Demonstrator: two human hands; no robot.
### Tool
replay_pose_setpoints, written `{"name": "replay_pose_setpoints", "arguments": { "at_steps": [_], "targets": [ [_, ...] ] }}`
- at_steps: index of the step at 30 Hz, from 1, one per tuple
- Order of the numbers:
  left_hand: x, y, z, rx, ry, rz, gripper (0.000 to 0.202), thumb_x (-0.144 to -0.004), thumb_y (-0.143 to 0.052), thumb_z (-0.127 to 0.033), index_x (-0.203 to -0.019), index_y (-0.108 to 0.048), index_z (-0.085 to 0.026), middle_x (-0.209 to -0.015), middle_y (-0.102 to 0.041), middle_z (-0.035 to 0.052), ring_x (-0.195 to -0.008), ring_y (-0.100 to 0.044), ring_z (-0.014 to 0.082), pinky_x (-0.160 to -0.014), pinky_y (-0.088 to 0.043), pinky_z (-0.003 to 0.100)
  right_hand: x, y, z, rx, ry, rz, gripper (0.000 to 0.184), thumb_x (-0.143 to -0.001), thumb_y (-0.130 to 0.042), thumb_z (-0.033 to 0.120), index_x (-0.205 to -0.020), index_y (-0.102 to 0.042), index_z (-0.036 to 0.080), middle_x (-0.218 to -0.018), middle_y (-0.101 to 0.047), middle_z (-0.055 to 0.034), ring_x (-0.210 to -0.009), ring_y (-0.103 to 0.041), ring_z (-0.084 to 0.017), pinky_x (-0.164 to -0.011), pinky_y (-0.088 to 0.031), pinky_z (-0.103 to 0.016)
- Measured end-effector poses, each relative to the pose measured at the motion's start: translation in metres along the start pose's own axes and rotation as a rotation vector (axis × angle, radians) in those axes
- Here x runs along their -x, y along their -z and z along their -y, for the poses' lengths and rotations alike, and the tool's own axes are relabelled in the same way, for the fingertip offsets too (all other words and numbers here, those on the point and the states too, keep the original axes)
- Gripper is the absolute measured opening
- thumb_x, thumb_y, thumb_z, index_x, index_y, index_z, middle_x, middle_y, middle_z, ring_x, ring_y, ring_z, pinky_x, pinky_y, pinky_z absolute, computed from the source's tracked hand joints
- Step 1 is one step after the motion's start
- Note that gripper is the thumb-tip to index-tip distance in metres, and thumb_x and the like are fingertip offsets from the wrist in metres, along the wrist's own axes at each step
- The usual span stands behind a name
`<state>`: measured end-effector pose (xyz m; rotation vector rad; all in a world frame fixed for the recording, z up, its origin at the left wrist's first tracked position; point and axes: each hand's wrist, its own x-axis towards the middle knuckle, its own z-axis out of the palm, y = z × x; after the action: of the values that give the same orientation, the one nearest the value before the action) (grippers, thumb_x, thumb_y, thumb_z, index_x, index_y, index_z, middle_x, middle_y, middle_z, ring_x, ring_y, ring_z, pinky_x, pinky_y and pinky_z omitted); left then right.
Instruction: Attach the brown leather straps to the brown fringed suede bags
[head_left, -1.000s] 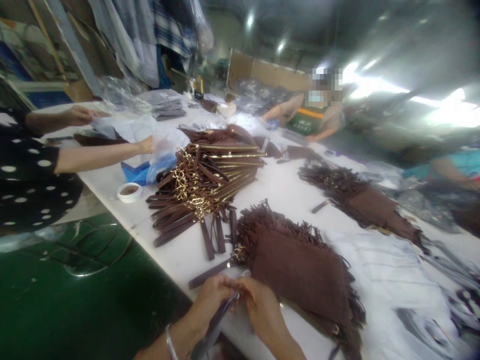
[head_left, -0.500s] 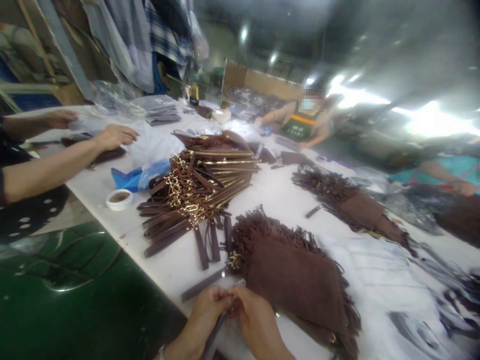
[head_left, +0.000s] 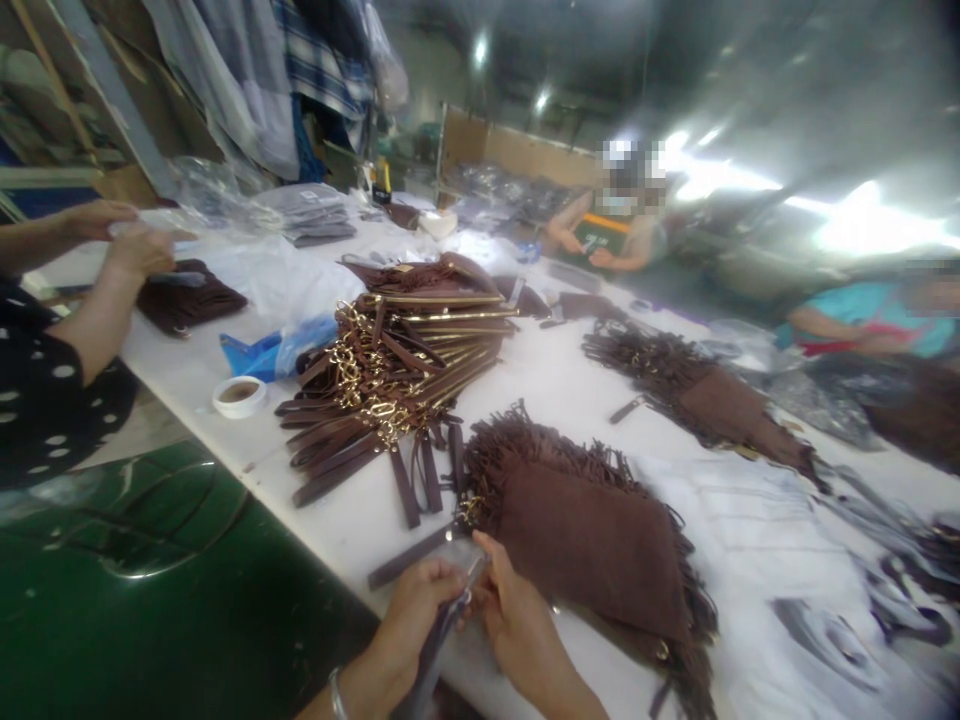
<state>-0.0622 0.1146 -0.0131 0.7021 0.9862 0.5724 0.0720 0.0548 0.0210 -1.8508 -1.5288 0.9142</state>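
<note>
At the near table edge, my left hand (head_left: 420, 605) pinches a dark strap (head_left: 433, 640) that hangs down toward me. Close against it, my right hand (head_left: 521, 630) has its fingers curled at the strap's upper end, where something small and shiny shows; its detail is blurred. Just beyond my right hand lies a brown fringed bag (head_left: 589, 545) with gold clips at its left corner. A loose flat strap (head_left: 409, 560) rests on the table in front of my left hand.
Ahead is a pile of brown bags with gold zips and clips (head_left: 420, 350). Left of it are a tape roll (head_left: 240, 397) and blue plastic (head_left: 251, 355). A co-worker's hands (head_left: 142, 245) handle clear plastic at left. More fringed bags (head_left: 720, 405) lie right; two people work beyond.
My hands have drawn slightly apart, and more of the strap and its shiny end shows between them. At left, the co-worker's nearer hand has pulled back from the white plastic toward their other hand.
</note>
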Motion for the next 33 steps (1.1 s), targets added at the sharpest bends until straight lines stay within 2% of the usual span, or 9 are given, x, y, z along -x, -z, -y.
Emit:
{"name": "replay_pose_setpoints", "arguments": {
  "at_steps": [6, 10, 15, 19, 23, 27, 33],
  "targets": [
    [0.003, 0.000, 0.001, -0.004, -0.018, 0.001, 0.024, -0.068, -0.072, -0.034, -0.068, -0.062, -0.013, -0.056, -0.064, 0.0032, -0.051, -0.054, 0.0135, -0.053, -0.041, 0.024, -0.005, -0.004, -0.001, -0.015, -0.073, -0.013, 0.052, -0.083, -0.043, 0.010, -0.133, -0.041, 0.025, -0.071, -0.065, 0.0030, -0.063, -0.061, -0.016, -0.057, -0.040, -0.022],
    [0.004, -0.001, -0.004, 0.048, 0.023, 0.021, 0.025, -0.064, -0.075, -0.033, -0.068, -0.063, -0.012, -0.055, -0.063, 0.0033, -0.050, -0.054, 0.0131, -0.054, -0.041, 0.024, -0.007, -0.003, 0.000, -0.039, -0.086, -0.005, 0.047, -0.085, -0.043, 0.012, -0.129, -0.047, 0.025, -0.067, -0.064, 0.0040, -0.057, -0.060, -0.014, -0.052, -0.038, -0.020],
    [0.003, -0.001, -0.010, 0.165, 0.093, 0.051, 0.018, -0.061, -0.076, -0.023, -0.068, -0.066, -0.011, -0.058, -0.063, 0.0028, -0.052, -0.056, 0.0122, -0.055, -0.042, 0.023, -0.007, 0.003, -0.003, -0.066, -0.032, 0.067, 0.042, -0.086, -0.040, 0.012, -0.125, -0.053, 0.023, -0.065, -0.063, 0.0042, -0.055, -0.060, -0.012, -0.051, -0.040, -0.018],
    [0.000, -0.001, -0.010, 0.178, 0.141, 0.059, 0.015, -0.063, -0.075, -0.018, -0.072, -0.067, -0.009, -0.061, -0.063, 0.0031, -0.054, -0.056, 0.0108, -0.053, -0.041, 0.020, -0.006, 0.002, -0.010, -0.037, 0.056, 0.098, 0.047, -0.083, -0.038, 0.007, -0.126, -0.054, 0.020, -0.081, -0.069, -0.0002, -0.058, -0.061, -0.011, -0.054, -0.043, -0.018],
    [0.000, -0.002, -0.011, 0.170, 0.142, 0.064, 0.014, -0.064, -0.075, -0.019, -0.071, -0.067, -0.009, -0.060, -0.063, 0.0030, -0.052, -0.055, 0.0100, -0.052, -0.041, 0.019, -0.006, 0.002, -0.010, 0.098, 0.107, 0.067, 0.048, -0.081, -0.040, 0.004, -0.123, -0.055, 0.023, -0.086, -0.072, 0.0001, -0.062, -0.065, -0.012, -0.057, -0.042, -0.019],
    [0.004, -0.003, -0.012, 0.143, 0.138, 0.046, 0.018, -0.064, -0.077, -0.023, -0.070, -0.066, -0.010, -0.060, -0.063, 0.0034, -0.053, -0.056, 0.0116, -0.052, -0.043, 0.021, -0.004, 0.004, 0.001, 0.315, 0.148, 0.034, 0.036, -0.083, -0.046, 0.008, -0.113, -0.056, 0.025, -0.088, -0.073, 0.0005, -0.079, -0.069, -0.017, -0.063, -0.042, -0.022],
    [0.011, -0.002, -0.008, 0.109, 0.088, -0.018, 0.020, -0.065, -0.077, -0.027, -0.070, -0.064, -0.011, -0.059, -0.062, 0.0018, -0.053, -0.055, 0.0117, -0.054, -0.045, 0.023, 0.000, 0.001, 0.004, 0.521, 0.230, -0.006, 0.019, -0.088, -0.046, 0.013, -0.104, -0.053, 0.021, -0.083, -0.071, 0.0005, -0.070, -0.068, -0.018, -0.057, -0.038, -0.025]
  ]
}}
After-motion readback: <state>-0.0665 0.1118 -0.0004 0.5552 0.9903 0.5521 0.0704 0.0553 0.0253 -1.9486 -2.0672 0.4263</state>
